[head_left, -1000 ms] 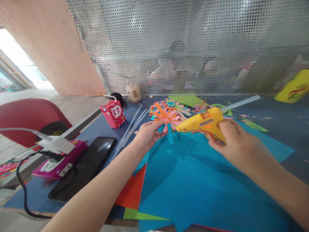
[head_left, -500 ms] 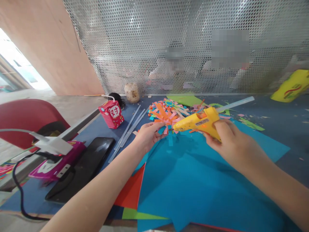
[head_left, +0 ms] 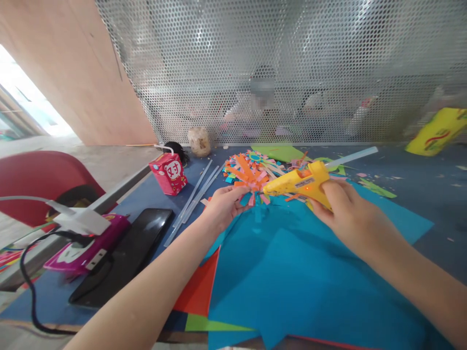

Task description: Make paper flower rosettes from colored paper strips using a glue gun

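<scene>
My right hand [head_left: 346, 209] grips a yellow hot glue gun [head_left: 297, 184] with a small orange light lit on its side. A translucent glue stick [head_left: 352, 156] sticks out of its back. The nozzle points left, close to a paper flower [head_left: 257, 193] of blue and pink strips. My left hand [head_left: 226, 206] pinches the edge of that flower between thumb and fingers. Right behind it lies an orange paper flower [head_left: 246, 167] among fringed paper pieces. Below both hands spread large blue paper sheets [head_left: 310, 282].
Loose glue sticks [head_left: 195, 197] lie left of my hands, beside a black phone [head_left: 124, 257] and a purple power strip [head_left: 85, 248]. Behind them stand a red drink carton [head_left: 168, 173] and a jar [head_left: 199, 141]. A perforated metal screen [head_left: 219, 63] borders the table; a yellow bottle [head_left: 436, 133] is far right.
The glue gun has shifted very slightly, its nozzle still close to the paper flower. My left hand keeps its pinch. The view has moved a little.
</scene>
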`<state>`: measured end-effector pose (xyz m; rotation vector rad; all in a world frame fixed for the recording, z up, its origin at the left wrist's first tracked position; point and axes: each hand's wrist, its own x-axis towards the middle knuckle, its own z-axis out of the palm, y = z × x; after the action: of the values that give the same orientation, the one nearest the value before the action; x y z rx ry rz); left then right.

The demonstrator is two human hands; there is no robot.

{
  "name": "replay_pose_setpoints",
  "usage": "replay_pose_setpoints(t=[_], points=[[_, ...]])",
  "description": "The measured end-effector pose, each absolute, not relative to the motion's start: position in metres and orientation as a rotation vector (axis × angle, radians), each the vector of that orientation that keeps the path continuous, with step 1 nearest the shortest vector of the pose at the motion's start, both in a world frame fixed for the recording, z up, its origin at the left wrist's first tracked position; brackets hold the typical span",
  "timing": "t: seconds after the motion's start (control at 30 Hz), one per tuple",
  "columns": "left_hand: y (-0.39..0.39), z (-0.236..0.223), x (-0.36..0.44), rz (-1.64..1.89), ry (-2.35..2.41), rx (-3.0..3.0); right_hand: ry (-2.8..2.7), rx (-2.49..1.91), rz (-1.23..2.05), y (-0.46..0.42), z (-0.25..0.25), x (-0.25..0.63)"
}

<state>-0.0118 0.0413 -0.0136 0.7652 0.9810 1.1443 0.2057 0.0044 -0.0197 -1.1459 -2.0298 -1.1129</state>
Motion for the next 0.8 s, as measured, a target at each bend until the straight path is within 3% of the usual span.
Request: replay_pose_setpoints(t=[0.6, 0.8], points=[[0.047, -0.016, -0.014, 1.189, 1.048, 0.771, -1.871, -1.216, -1.058, 0.006, -0.009, 0.211], [0.047, -0.015, -0.016, 1.184, 1.061, 0.705, -1.527, -1.767, -0.826, 0.043, -0.013, 0.269]])
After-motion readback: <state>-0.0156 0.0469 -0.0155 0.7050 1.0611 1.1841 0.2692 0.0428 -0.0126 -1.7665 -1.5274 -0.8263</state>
